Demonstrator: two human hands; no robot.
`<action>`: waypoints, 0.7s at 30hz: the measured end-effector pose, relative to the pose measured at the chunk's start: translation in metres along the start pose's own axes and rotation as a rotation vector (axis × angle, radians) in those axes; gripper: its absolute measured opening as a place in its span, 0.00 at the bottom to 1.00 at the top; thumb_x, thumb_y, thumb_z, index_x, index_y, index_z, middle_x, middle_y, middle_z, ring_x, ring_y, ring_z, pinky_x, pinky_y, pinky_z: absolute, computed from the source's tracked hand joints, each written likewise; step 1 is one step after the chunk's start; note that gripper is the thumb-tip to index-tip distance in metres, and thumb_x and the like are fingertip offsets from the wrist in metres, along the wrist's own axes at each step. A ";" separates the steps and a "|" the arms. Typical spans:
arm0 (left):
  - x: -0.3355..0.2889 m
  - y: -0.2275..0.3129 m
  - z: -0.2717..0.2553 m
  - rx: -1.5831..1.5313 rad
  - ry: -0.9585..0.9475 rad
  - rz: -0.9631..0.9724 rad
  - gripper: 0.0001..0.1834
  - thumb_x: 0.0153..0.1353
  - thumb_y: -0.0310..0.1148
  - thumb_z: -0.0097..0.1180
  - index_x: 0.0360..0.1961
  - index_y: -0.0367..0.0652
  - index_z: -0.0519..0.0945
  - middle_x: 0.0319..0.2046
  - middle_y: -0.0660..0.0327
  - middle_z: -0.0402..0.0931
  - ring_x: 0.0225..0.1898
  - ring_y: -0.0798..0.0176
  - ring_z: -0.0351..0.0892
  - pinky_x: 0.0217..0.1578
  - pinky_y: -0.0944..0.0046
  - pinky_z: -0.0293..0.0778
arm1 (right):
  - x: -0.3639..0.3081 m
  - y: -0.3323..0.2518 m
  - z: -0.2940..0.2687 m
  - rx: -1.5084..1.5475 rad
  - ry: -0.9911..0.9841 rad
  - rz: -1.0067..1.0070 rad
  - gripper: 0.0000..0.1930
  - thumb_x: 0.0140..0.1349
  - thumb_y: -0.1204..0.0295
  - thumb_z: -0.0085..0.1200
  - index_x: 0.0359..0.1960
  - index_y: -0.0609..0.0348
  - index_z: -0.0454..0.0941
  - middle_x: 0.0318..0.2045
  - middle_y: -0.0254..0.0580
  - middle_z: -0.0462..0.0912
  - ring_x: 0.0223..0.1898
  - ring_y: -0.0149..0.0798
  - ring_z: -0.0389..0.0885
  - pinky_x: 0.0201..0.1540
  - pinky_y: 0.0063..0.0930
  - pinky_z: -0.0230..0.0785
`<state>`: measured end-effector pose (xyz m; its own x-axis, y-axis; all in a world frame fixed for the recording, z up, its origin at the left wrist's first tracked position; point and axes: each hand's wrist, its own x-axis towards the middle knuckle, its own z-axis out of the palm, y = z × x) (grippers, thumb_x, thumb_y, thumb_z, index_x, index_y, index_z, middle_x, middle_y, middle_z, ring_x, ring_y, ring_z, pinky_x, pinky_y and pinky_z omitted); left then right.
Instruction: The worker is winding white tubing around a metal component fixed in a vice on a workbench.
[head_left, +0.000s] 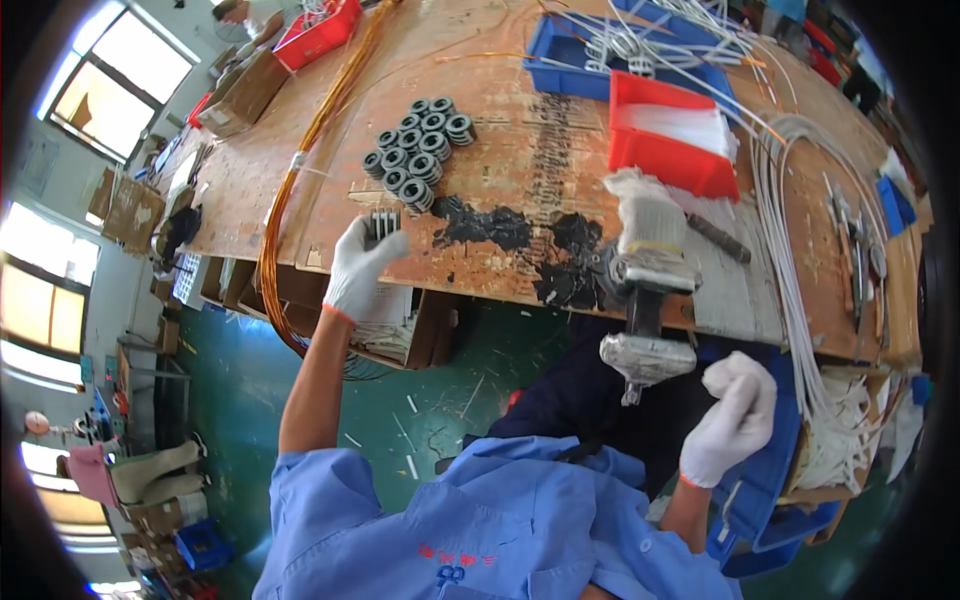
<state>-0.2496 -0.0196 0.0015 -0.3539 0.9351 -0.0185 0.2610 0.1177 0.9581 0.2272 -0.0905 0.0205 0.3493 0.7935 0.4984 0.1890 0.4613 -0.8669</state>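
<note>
My left hand (pixel 362 268), in a white glove, is at the front edge of the wooden workbench, its fingers and thumb closed about a short stack of grey rings (pixel 385 222). Just beyond it, several similar stacked grey rings (pixel 420 150) stand grouped on the bench. My right hand (pixel 735 420), also gloved in white, is held off the bench at the lower right with its fingers curled. Whatever it may hold is hidden. Left of that hand, a bench vise (pixel 648 358) juts from the bench edge, its top wrapped in pale cloth (pixel 645 215).
A red bin (pixel 665 165) with white pieces and a blue tray (pixel 565 80) sit at the far right. Orange wire (pixel 275 235) runs over the left edge; white tubing (pixel 785 250) hangs at right. A dark-handled tool (pixel 718 238) lies beside the vise. Another person (pixel 262 18) is at far left.
</note>
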 end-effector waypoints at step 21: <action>-0.072 0.150 0.246 0.405 -0.691 0.884 0.22 0.48 0.31 0.77 0.44 0.38 0.84 0.50 0.54 0.81 0.57 0.46 0.81 0.60 0.50 0.77 | -0.016 -0.025 -0.032 0.295 0.010 0.482 0.21 0.79 0.71 0.57 0.70 0.67 0.77 0.54 0.51 0.88 0.48 0.33 0.89 0.53 0.27 0.82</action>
<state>0.0357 0.0124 0.0763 0.6171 0.7128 0.3335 0.4796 -0.6766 0.5587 0.2462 -0.1271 0.0335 0.3419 0.9387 0.0450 -0.2584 0.1400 -0.9558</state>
